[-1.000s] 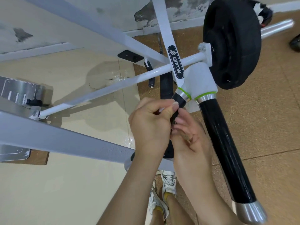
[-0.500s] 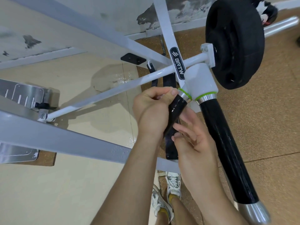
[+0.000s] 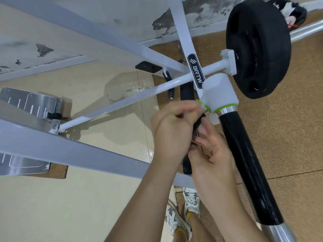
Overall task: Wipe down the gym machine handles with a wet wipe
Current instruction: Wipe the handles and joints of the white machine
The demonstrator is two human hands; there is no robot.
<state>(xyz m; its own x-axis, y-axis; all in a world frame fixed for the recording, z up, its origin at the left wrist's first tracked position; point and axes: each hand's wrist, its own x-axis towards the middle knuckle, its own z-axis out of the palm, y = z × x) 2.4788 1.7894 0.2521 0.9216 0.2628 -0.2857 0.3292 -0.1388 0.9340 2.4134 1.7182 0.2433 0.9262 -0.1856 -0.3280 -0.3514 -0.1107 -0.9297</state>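
A white joint (image 3: 219, 92) with green rings carries two black handles. The long handle (image 3: 248, 165) runs down to the right and ends in a chrome cap. My left hand (image 3: 172, 130) is curled round the short handle (image 3: 197, 123) just below the joint, and most of that handle is hidden under it. A sliver of white, perhaps the wipe, shows at its fingertips, blurred. My right hand (image 3: 212, 152) sits just below with fingers loosely spread and touching the short handle's lower part.
A black weight plate (image 3: 258, 49) hangs on the white bar at upper right, with a chrome sleeve beyond it. Grey frame beams (image 3: 73, 152) cross at left. A steel foot plate (image 3: 29, 103) lies on the floor. My shoes (image 3: 185, 215) stand below.
My left hand has slid up the short handle towards the green ring and now covers the part that was bare. My right hand has stayed below it, fingers a little more spread.
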